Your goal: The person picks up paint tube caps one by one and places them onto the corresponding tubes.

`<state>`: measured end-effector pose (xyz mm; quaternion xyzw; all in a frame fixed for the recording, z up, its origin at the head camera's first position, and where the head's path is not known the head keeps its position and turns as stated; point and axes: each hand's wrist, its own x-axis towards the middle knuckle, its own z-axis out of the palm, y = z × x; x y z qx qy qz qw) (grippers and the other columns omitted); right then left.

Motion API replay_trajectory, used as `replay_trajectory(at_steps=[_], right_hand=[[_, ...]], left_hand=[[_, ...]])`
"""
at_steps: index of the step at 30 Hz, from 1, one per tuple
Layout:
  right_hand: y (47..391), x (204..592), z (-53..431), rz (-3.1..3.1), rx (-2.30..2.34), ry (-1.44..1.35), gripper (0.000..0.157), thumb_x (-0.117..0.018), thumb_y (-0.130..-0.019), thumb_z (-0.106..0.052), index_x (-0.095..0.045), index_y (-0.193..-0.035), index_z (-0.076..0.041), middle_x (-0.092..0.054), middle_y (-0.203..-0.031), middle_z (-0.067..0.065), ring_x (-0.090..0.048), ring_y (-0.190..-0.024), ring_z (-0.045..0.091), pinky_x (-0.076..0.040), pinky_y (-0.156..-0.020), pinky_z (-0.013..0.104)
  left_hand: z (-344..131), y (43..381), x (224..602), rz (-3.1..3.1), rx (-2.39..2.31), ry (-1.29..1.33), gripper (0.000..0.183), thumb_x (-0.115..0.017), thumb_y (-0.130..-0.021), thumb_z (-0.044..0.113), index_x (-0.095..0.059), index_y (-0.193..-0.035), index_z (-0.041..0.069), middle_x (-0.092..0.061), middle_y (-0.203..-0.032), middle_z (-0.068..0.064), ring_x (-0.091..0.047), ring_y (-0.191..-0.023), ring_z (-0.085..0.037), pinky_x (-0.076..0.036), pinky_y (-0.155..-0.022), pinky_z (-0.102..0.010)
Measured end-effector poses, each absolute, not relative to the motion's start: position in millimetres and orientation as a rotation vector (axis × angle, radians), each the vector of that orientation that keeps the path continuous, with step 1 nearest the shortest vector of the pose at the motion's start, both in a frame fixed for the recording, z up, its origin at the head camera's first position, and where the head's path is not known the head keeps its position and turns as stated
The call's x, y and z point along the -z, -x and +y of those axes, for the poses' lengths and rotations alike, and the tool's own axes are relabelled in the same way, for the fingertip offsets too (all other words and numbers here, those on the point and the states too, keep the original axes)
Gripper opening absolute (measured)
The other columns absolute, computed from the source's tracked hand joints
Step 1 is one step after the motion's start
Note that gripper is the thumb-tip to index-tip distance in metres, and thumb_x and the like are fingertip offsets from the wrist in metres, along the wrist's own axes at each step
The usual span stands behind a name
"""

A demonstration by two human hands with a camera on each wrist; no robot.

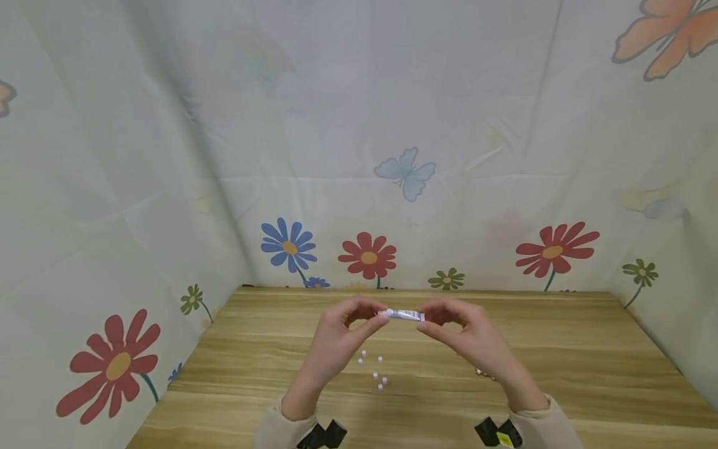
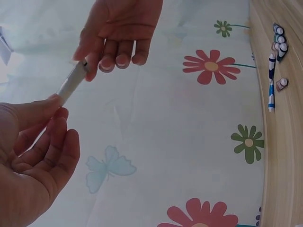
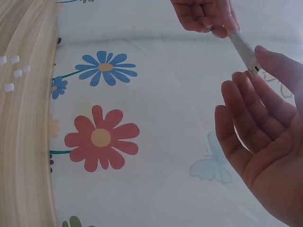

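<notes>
Above the table, both hands hold a small silvery-white paint tube (image 1: 406, 315) lying roughly level between them. My left hand (image 1: 339, 330) pinches its narrow, capped-looking end between thumb and forefinger. The flat crimped end is pinched by the thumb and fingertips of my right hand (image 1: 467, 325). In the left wrist view the pale tube (image 2: 72, 84) slants between the two hands, and its narrow end is hidden by the fingers. Several small white caps (image 1: 376, 375) lie scattered on the wood below the hands; some caps (image 3: 18, 73) also show in the right wrist view.
More small paint tubes (image 2: 271, 66) with white caps lie on the table at the right, largely behind my right forearm in the head view. A wood-grain table (image 1: 241, 374) stands against a flower-printed curtain (image 1: 477, 187) at the back and sides.
</notes>
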<state>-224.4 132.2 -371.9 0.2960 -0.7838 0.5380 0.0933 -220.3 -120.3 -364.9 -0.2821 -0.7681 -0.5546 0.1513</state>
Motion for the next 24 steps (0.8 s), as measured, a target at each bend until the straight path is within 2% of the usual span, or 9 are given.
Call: replay_trajectory(at_steps=[3, 5, 7, 10, 13, 16, 20, 24], right_hand=[[223.9, 372.0, 132.5, -2.354, -1.595, -0.854, 0.012, -0.071, -0.096, -0.023, -0.073, -0.107, -0.018, -0.072, -0.095, -0.006, -0.067, -0.087, 0.016, -0.053, -0.075, 0.032], [223.0, 371.5, 132.4, -2.377, -1.598, -0.841, 0.008, -0.069, -0.098, -0.023, -0.074, -0.101, -0.017, -0.072, -0.089, -0.006, -0.063, -0.080, 0.014, -0.049, -0.069, 0.030], [222.5, 371.4, 132.4, -2.387, -1.610, -0.852, 0.010, -0.066, -0.099, -0.023, -0.074, -0.095, -0.017, -0.070, -0.081, -0.006, -0.056, -0.070, 0.013, -0.044, -0.062, 0.029], [222.7, 372.2, 132.5, -2.397, -1.609, -0.887, 0.014, -0.063, -0.101, -0.022, -0.071, -0.090, -0.018, -0.066, -0.072, -0.005, -0.049, -0.064, 0.015, -0.037, -0.058, 0.030], [224.0, 373.8, 132.6, -2.402, -1.612, -0.898, 0.014, -0.061, -0.102, -0.022, -0.071, -0.093, -0.017, -0.066, -0.073, -0.005, -0.055, -0.071, 0.016, -0.040, -0.065, 0.032], [224.6, 374.2, 133.0, -2.394, -1.615, -0.867, 0.009, -0.066, -0.100, -0.022, -0.070, -0.105, -0.016, -0.069, -0.081, -0.005, -0.063, -0.078, 0.016, -0.047, -0.070, 0.033], [225.6, 374.5, 135.1, -2.319, -1.589, -0.877, 0.029, -0.075, -0.093, -0.018, -0.066, -0.120, -0.017, -0.070, -0.091, -0.004, -0.067, -0.082, 0.017, -0.055, -0.073, 0.032], [227.8, 375.3, 136.7, -2.272, -1.491, -0.910, 0.025, -0.075, -0.092, -0.015, -0.069, -0.116, -0.019, -0.071, -0.095, -0.008, -0.067, -0.084, 0.013, -0.056, -0.075, 0.030]], left_hand=[[-120.0, 220.6, 366.5, -2.206, 1.596, 0.834, 0.013, -0.075, -0.093, 0.022, -0.074, -0.103, 0.014, -0.072, -0.097, 0.005, -0.067, -0.087, -0.018, -0.056, -0.086, -0.033], [-120.0, 220.6, 367.0, -2.207, 1.590, 0.850, 0.013, -0.075, -0.092, 0.021, -0.074, -0.103, 0.014, -0.072, -0.097, 0.005, -0.068, -0.087, -0.018, -0.056, -0.086, -0.034], [-119.8, 220.3, 366.8, -2.209, 1.583, 0.860, 0.013, -0.075, -0.093, 0.021, -0.074, -0.103, 0.014, -0.072, -0.097, 0.004, -0.068, -0.088, -0.017, -0.056, -0.086, -0.034], [-119.7, 219.6, 366.4, -2.215, 1.568, 0.874, 0.013, -0.075, -0.093, 0.020, -0.074, -0.104, 0.013, -0.072, -0.097, 0.004, -0.068, -0.087, -0.016, -0.056, -0.086, -0.033], [-119.5, 218.9, 365.8, -2.221, 1.562, 0.875, 0.013, -0.075, -0.093, 0.020, -0.074, -0.104, 0.013, -0.072, -0.097, 0.004, -0.068, -0.087, -0.016, -0.056, -0.086, -0.034], [-119.3, 219.2, 364.8, -2.239, 1.558, 0.838, 0.014, -0.075, -0.092, 0.022, -0.074, -0.104, 0.013, -0.072, -0.097, 0.005, -0.068, -0.088, -0.016, -0.056, -0.086, -0.033], [-119.5, 220.3, 363.9, -2.266, 1.576, 0.732, 0.014, -0.076, -0.092, 0.022, -0.074, -0.104, 0.015, -0.072, -0.096, 0.006, -0.068, -0.088, -0.015, -0.056, -0.085, -0.032], [-119.1, 220.2, 363.0, -2.280, 1.621, 0.679, 0.013, -0.076, -0.092, 0.021, -0.075, -0.104, 0.016, -0.072, -0.096, 0.006, -0.067, -0.089, -0.016, -0.056, -0.085, -0.034]])
